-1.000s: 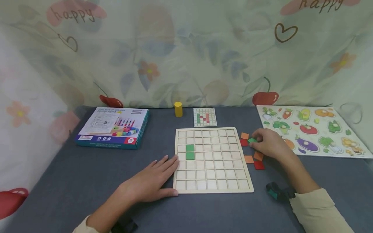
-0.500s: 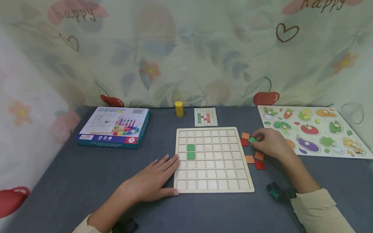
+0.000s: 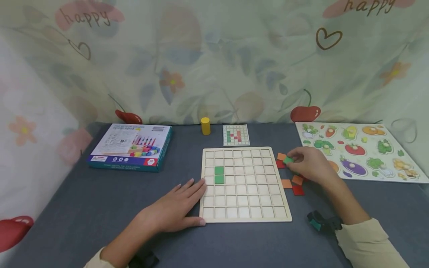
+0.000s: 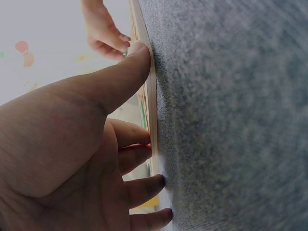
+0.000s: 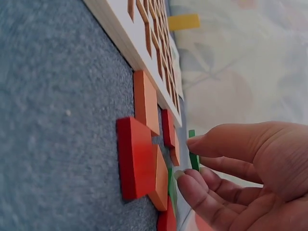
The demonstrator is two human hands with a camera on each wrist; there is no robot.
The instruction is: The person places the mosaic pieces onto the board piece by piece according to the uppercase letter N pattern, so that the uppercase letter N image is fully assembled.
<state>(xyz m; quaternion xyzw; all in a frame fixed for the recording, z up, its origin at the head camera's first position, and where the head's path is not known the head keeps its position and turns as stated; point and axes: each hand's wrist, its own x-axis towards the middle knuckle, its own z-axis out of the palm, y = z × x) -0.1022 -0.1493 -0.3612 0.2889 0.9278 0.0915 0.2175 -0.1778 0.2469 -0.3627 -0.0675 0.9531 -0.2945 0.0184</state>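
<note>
A wooden grid board (image 3: pixel 236 217) lies flat, with two green square tiles (image 3: pixel 219 175) set in its cells, one above the other. My left hand (image 3: pixel 179 208) rests at the board's left edge, fingers extended; the left wrist view shows the thumb (image 4: pixel 130 67) along the wooden side. At the board's right, my right hand (image 3: pixel 311 163) pinches a green tile (image 5: pixel 193 153) between thumb and fingers, raised over the loose tiles. Below it lie orange tiles (image 3: pixel 286 183), red tiles (image 3: pixel 298 190) and another green tile (image 5: pixel 172 190), partly hidden.
Behind the board lie a small pattern card (image 3: pixel 236 140) and an upright yellow cylinder (image 3: pixel 206 126). A boxed set (image 3: pixel 130 147) is at the back left. A vegetable puzzle board (image 3: pixel 362 152) sits at the right, with a patterned cloth (image 3: pixel 214 74) hanging behind.
My right hand, pinching the green tile, has shifted slightly left toward the board and up. The left hand and the board stay in place.
</note>
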